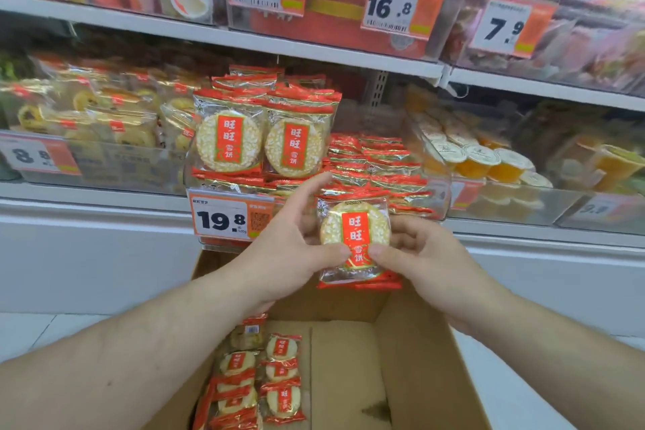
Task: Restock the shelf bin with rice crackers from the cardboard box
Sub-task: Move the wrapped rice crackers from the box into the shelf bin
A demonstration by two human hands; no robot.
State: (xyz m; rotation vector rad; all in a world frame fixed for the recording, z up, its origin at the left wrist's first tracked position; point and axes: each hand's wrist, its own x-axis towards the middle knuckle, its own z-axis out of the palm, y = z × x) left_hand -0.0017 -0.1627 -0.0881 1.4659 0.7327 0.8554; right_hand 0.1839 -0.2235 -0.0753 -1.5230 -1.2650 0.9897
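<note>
Both hands hold a small stack of rice cracker packets (354, 234) upright in front of the shelf bin (443, 199). My left hand (296, 241) grips its left side, thumb on the front. My right hand (415, 251) grips its right side, thumb on the front as well. The clear bin holds upright packets (261, 140) on its left and flat-lying packets (377, 164) on its right. Below, the open cardboard box (412, 360) has several more packets (258, 380) along its left side.
A 19.8 price tag (227, 220) hangs on the bin's front. Neighbouring bins hold pastries (104, 115) on the left and jelly cups (481, 157) on the right. An upper shelf (244, 42) with more price tags runs overhead. White floor lies beside the box.
</note>
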